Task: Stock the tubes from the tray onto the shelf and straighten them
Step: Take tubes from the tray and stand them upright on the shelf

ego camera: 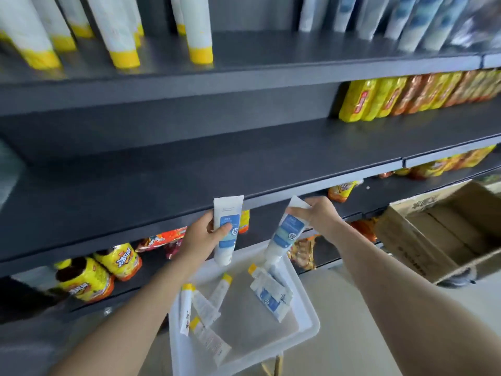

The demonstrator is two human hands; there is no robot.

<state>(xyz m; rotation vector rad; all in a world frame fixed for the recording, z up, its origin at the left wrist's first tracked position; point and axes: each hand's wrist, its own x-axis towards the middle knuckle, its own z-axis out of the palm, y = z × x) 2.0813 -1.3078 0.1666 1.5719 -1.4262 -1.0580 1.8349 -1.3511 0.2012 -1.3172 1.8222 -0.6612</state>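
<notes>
My left hand [202, 237] grips a white tube with a blue label [226, 229], held upright with its cap down, just in front of the dark shelf's front edge [298, 189]. My right hand [320, 213] pinches the flat end of a second white-and-blue tube [284, 236], which hangs tilted over the tray. Below both hands sits the clear plastic tray [306, 316] with several yellow-capped white tubes [202, 303] on its left and blue-labelled tubes [271, 293] on its right.
The top shelf carries upright yellow-capped tubes [199, 31] on the left and blue-white tubes [423, 20] on the right. Yellow and orange snack packs [401, 96] fill the middle shelf's right end. Snack bags [119, 260] lie on lower shelves. An open cardboard box [444, 232] stands at right.
</notes>
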